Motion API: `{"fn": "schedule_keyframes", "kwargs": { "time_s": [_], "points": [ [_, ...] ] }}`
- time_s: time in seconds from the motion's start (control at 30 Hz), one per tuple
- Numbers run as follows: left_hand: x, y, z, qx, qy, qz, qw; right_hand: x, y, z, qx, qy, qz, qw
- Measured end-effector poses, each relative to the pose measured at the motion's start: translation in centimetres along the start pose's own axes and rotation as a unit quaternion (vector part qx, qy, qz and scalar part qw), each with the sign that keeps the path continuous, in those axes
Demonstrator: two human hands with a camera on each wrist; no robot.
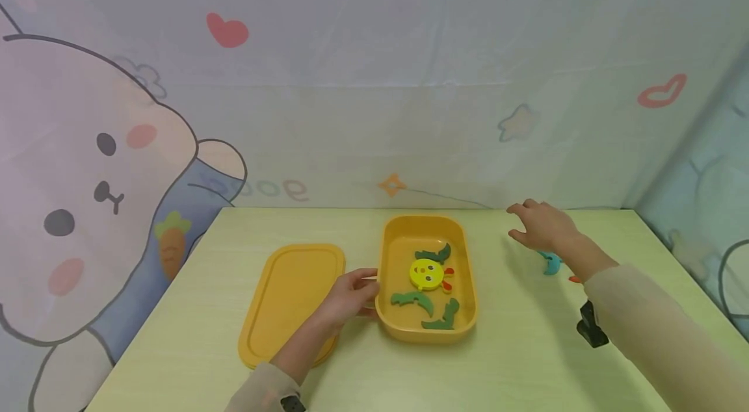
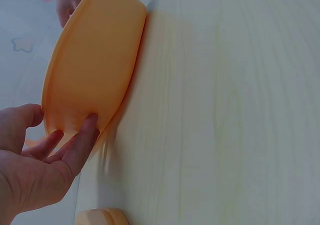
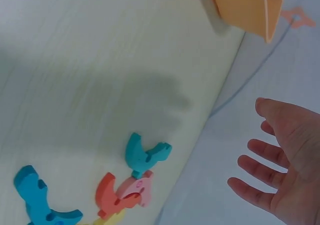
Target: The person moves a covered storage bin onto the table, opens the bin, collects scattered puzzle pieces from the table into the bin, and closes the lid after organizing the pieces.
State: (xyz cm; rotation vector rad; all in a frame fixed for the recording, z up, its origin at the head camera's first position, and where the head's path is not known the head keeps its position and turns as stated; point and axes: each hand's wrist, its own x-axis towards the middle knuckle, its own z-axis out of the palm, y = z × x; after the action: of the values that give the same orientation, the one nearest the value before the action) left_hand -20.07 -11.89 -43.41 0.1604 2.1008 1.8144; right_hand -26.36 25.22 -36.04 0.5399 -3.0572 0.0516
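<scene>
A yellow-orange plastic box (image 1: 424,335) stands on the table in the head view. It holds a round yellow smiling face piece (image 1: 426,274) with red-tipped feelers and several curved green pieces (image 1: 413,300). My left hand (image 1: 350,295) touches the box's left side. In the left wrist view its thumb lies at the rim and its loosely bent fingertips rest against the outer wall. Right of the box, my right hand (image 1: 541,225) hovers above the table with spread fingers and holds nothing. Below it lie a teal curved piece (image 3: 145,155) and a red one (image 3: 111,196).
A matching flat lid (image 1: 292,295) lies left of the box, partly under my left forearm. Pink (image 3: 142,186), blue (image 3: 40,197) and pale yellow pieces lie around the red one. A printed cloth (image 1: 374,74) hangs behind the table.
</scene>
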Motion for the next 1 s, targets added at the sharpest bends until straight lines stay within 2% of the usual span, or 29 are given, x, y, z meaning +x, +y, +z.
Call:
{"fn": "schedule_keyframes", "kwargs": {
  "time_s": [0.47, 0.7, 1.0],
  "points": [
    [0.0, 0.0, 0.0, -0.002, 0.001, -0.001, 1.0000, -1.8, 2.9, 2.7, 0.028, -0.025, 0.043, 0.998],
    [0.4, -0.3, 0.0, -0.006, -0.003, -0.003, 1.0000, -2.4, 3.1, 3.6, 0.041, -0.026, 0.063, 0.997],
    [0.0, 0.2, 0.2, -0.010, -0.003, -0.001, 0.9999, -3.2, 3.5, 4.6, 0.043, -0.040, 0.084, 0.995]
  ]
}}
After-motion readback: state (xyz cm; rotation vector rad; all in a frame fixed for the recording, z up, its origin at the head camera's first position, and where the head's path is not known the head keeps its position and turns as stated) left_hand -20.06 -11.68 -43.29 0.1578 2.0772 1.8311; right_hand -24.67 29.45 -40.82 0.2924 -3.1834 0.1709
